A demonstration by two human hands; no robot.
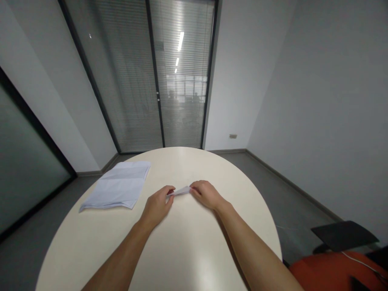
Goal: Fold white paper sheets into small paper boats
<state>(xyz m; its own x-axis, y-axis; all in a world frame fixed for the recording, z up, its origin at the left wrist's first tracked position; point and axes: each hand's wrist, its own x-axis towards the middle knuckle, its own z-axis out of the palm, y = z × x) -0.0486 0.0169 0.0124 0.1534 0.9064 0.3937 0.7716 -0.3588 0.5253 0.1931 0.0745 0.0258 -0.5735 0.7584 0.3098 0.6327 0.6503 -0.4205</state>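
Note:
A small folded piece of white paper (182, 190) lies between my hands near the middle of the round cream table (182, 250). My left hand (157, 205) pinches its left end with the fingertips. My right hand (206, 194) pinches its right end, fingers curled down onto it. The paper is narrow and pointed, held just above or on the tabletop; I cannot tell which.
A stack of white paper sheets (118, 186) lies on the table's left side, far from the hands. An orange seat (336, 270) and a dark object (342, 234) are at the lower right. Glass doors with blinds (157, 81) stand beyond the table.

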